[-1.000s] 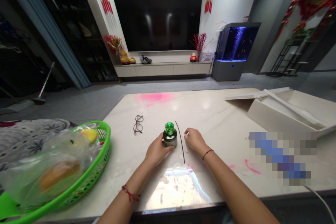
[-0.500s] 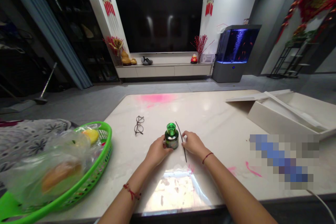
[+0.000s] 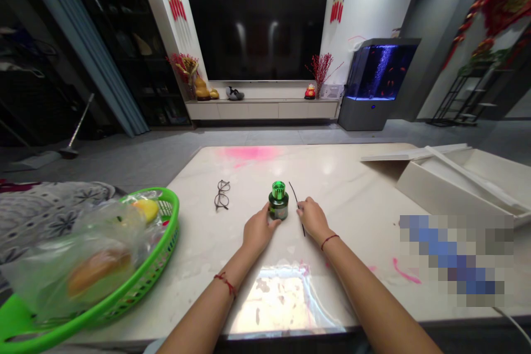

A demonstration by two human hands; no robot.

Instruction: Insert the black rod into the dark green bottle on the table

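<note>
A small dark green glass bottle (image 3: pixel 278 209) with a shiny green cap stands upright on the white table. My left hand (image 3: pixel 259 229) is closed around its left and near side, thumb at the front. Just right of the bottle, a thin black stick (image 3: pixel 293 191) lies slanted close to the tabletop. My right hand (image 3: pixel 313 218) pinches the stick near its middle between thumb and fingers. A gap of bare table separates the right fingertips from the bottle. Left of the bottle rest folded-out eyeglasses (image 3: pixel 222 195) with thin dark frames, touched by neither hand.
A green plastic basket (image 3: pixel 176 215) with bagged food stands at the left table edge. An open white box (image 3: pixel 448 191) sits at the right. Nearer lies a blurred blue item (image 3: pixel 448 257) with a white cable. Pink marks stain the tabletop (image 3: pixel 332 168).
Both hands have moved farther away across the table and a little right, carrying the bottle and the black stick along. The view has shifted slightly.
</note>
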